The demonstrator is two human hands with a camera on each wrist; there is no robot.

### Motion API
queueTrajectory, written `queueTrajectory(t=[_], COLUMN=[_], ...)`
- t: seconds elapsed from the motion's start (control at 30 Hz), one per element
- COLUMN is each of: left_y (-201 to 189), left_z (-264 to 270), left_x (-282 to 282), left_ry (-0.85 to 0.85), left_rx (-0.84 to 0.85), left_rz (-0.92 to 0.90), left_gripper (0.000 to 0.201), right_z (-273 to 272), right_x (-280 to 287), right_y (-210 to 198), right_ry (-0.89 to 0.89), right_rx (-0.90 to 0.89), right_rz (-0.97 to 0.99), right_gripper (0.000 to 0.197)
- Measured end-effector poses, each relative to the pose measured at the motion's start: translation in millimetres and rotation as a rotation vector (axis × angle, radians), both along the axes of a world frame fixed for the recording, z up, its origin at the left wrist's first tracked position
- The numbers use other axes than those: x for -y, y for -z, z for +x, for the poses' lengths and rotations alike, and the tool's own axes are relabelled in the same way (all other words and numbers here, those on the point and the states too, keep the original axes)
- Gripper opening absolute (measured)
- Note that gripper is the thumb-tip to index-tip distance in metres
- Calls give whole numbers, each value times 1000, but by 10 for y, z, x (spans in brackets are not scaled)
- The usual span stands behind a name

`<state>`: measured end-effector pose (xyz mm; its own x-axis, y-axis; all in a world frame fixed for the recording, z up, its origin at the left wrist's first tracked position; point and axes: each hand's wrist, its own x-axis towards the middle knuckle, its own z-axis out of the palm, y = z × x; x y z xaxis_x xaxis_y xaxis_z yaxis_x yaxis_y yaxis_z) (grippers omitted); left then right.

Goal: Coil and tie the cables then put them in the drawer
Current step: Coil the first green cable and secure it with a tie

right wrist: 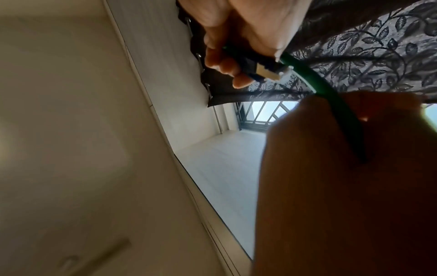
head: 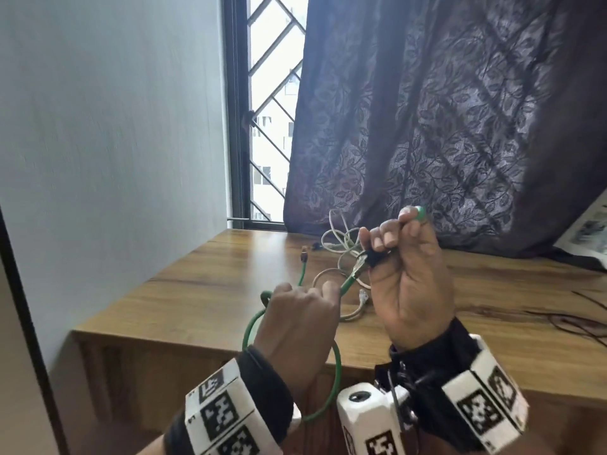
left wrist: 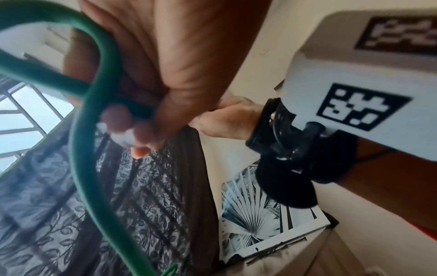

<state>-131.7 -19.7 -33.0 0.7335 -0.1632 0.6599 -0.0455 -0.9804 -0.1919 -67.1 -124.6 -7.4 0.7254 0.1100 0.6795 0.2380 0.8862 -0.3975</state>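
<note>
Green cable [head: 335, 385] in both hands (coiled); white cables [head: 341, 247] on desk [head: 197, 290]

A dark curtain [head: 443, 119] with a leaf pattern hangs over most of a window [head: 266, 103] with diagonal bars. A black-and-white palm-leaf picture [left wrist: 267, 222] leans at the right beside the curtain. A pale wall [head: 108, 126] stands left.
</note>
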Motion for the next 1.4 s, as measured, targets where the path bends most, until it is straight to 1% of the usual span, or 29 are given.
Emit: queueTrajectory(t=[0.03,0.07,0.1,0.13,0.17,0.23,0.3,0.37,0.4,0.43,0.47,0.53,0.63,0.67,0.73,0.77,0.83,0.87,0.97,1.03,1.1,1.17,1.2,1.23,1.27,1.3,1.33,1.37,1.4], left_y=[41,68,82,85,100,102,123,169,200,241,274,306,340,343,351,337,301,280,195,152,116,81,68,59,49,22,-16,-49,-70], left_z=[15,30,43,38,47,36,33,41,40,55,63,56,36,23,5,-8,-38,-52,-72,-80,-89,-86,-86,-77,-75,-78,-79,-81,-65], left_x=[-4,-9,-12,4,10,47,69,60,45,21,-3,-46,-154,-197,-291,-328,-397,-434,-540,-608,-660,-710,-728,-740,-741,-734,-722,-711,-711], left_ry=[17,-2,-22,-45,-54,-82,-87,-72,-56,-31,-7,72,316,396,524,554,540,502,377,347,299,246,224,225,242,261,276,283,283], left_rx=[24,39,64,72,95,90,99,103,101,123,148,185,211,188,138,112,86,82,7,-37,-76,-113,-124,-117,-89,-56,-24,6,43], left_rz=[1,-10,-18,-23,-9,-10,-52,-67,-56,-23,12,95,229,253,272,265,263,275,300,266,250,239,220,197,175,153,131,106,72], left_gripper=[26,38,43,44,39,24,18,17,25,33,37,27,13,16,36,46,59,60,43,35,27,19,23,33,41,44,40,34,34], right_z=[-6,-15,-29,-50,-62,-69,-35,32,59,83,104,148,210,224,258,281,336,359,404,391,361,318,283,239,183,156,130,100,69], right_x=[0,-2,-7,-10,-15,-20,-5,39,66,92,117,162,227,246,267,273,284,297,361,389,399,417,437,459,472,482,486,479,473], right_y=[27,53,71,90,110,154,187,216,227,234,247,267,286,294,332,361,426,456,497,485,466,431,402,363,323,312,308,324,346], right_ry=[32,64,108,169,245,397,497,552,578,606,625,661,763,804,899,949,1054,1104,1179,1143,1091,1035,989,919,810,672,518,360,213], right_rx=[13,33,64,108,162,265,290,275,272,276,281,299,336,352,402,437,527,572,702,764,816,859,877,898,901,882,831,741,607], right_rz=[-21,-37,-53,-73,-105,-214,-336,-407,-427,-442,-454,-483,-580,-634,-773,-857,-1028,-1112,-1343,-1541,-1721,-1800,-1811,-1823,-1824,-1795,-1739,-1665,-1560], right_gripper=[14,14,14,13,13,11,10,9,10,11,11,12,17,19,17,15,12,10,6,3,6,13,21,32,43,48,48,47,45])
